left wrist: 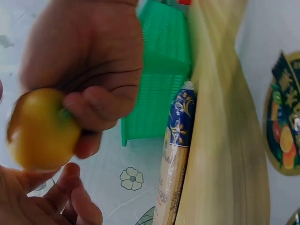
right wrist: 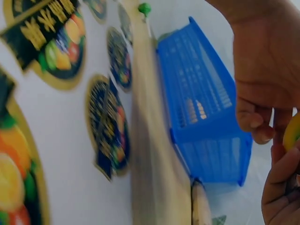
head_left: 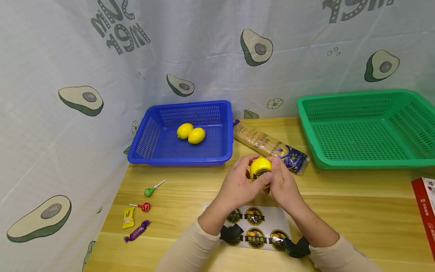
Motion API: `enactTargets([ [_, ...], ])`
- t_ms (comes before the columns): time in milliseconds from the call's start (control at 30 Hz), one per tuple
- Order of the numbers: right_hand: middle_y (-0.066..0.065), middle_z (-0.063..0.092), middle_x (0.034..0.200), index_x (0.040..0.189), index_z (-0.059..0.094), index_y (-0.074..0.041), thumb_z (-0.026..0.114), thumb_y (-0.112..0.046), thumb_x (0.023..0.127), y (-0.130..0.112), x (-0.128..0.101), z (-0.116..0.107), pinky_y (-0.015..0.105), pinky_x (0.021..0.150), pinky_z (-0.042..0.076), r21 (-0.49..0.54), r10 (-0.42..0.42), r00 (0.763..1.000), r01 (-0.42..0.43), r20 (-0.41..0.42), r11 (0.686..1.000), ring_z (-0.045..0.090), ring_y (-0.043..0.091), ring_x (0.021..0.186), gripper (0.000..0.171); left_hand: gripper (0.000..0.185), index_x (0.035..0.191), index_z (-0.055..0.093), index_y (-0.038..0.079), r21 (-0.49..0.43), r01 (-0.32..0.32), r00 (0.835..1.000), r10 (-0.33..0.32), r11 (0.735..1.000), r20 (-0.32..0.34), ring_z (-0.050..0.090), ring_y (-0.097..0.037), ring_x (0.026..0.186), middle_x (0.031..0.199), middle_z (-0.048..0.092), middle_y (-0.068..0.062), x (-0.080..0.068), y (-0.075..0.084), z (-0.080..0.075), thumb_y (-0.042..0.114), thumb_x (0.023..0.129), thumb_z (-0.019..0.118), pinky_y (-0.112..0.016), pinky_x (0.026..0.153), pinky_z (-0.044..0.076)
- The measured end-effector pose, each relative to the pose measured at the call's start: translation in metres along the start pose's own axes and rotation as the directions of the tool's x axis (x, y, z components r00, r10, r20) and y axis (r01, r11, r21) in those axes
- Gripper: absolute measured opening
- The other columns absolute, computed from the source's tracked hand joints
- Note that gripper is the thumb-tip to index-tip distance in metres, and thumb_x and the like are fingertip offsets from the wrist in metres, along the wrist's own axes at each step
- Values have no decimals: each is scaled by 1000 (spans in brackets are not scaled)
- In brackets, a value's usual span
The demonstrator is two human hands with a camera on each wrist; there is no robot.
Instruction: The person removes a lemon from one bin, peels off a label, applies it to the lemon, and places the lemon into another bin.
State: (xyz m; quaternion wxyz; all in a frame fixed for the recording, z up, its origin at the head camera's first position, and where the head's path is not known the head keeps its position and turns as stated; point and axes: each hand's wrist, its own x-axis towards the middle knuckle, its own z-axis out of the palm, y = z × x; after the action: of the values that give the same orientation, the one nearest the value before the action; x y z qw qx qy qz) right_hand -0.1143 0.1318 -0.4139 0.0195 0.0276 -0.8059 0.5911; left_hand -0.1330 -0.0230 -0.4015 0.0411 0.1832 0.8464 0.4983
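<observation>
A yellow lemon [head_left: 259, 165] is held up between both hands, with a round black-and-gold sticker [head_left: 261, 173] on the side facing me. My left hand [head_left: 239, 185] grips it from the left, its thumb over the sticker. From the right, my right hand [head_left: 285, 185] pinches it with thumb and fingers. The left wrist view shows the lemon [left wrist: 42, 129] with its green-tinged end near the fingers; only a sliver of the lemon [right wrist: 293, 133] shows in the right wrist view. Below the forearms lies a white sheet [head_left: 276, 215] bearing several round fruit stickers.
Two lemons [head_left: 191, 133] lie in a blue basket [head_left: 180, 162] at back left. A green basket [head_left: 367, 165] stands at back right. Between them lies a noodle packet [head_left: 261, 140]. Lollipops [head_left: 148, 192] and wrapped candies [head_left: 137, 231] lie at left, a red-and-white box [head_left: 424, 211] at the right edge.
</observation>
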Motion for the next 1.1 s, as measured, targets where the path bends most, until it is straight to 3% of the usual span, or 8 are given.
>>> enactTargets([
  [133,16,52,86,120,49,-4,20,-37,113,-1,-7,8,29,52,52,3,-10,1000,10,-1,1000,55,18,57,44,61,125,61,21,145,32,999,-27,989,-36,60,-8,75,97,66,4,-2,1,2,66,85,71,-24,58,51],
  [200,16,52,85,119,49,-5,20,-37,113,-2,-10,10,29,52,52,8,-7,1000,7,-7,1000,55,18,58,44,52,109,62,24,159,48,999,-43,986,-29,58,-8,63,79,63,7,-2,0,2,68,84,69,-27,49,48],
  [300,16,52,85,118,49,-5,18,-37,113,-3,-11,12,29,52,52,23,-11,1000,11,-19,1000,55,18,57,45,43,94,60,24,160,42,999,-41,986,-12,54,-8,56,69,59,7,-3,-1,1,67,87,66,-27,46,45],
  [400,16,51,88,118,49,-3,16,-36,113,-2,-12,13,29,51,53,27,-35,999,36,-29,999,54,17,57,46,42,95,61,22,165,-6,1000,6,986,4,52,-7,57,70,58,7,-3,-3,-2,64,94,59,-24,48,43],
  [500,17,52,90,118,49,-2,16,-35,114,0,-12,13,29,49,53,9,-64,997,64,-40,998,54,16,55,46,58,97,62,19,178,-86,996,83,980,23,50,-6,58,71,56,6,-2,-7,-4,73,98,41,-21,48,41],
  [700,17,53,90,118,49,-2,15,-36,113,-1,-10,12,29,46,52,-23,-66,997,65,-38,998,52,16,54,48,91,96,62,15,206,-196,980,196,959,18,52,-7,61,69,57,3,1,-13,-5,85,90,5,-17,53,41],
  [967,17,56,80,120,48,-3,14,-41,113,0,-5,9,31,45,51,17,-14,1000,14,-8,1000,54,19,50,52,91,89,67,10,154,-152,987,159,976,-34,62,-12,69,76,68,-5,4,-17,-5,72,97,1,-22,64,52],
  [1100,18,57,85,123,46,-1,15,-41,113,1,-2,6,32,50,55,51,-23,1000,23,-6,998,58,20,54,52,83,112,66,11,104,-131,991,127,986,41,62,-11,85,97,68,-4,4,-17,-6,73,99,13,-24,74,54],
])
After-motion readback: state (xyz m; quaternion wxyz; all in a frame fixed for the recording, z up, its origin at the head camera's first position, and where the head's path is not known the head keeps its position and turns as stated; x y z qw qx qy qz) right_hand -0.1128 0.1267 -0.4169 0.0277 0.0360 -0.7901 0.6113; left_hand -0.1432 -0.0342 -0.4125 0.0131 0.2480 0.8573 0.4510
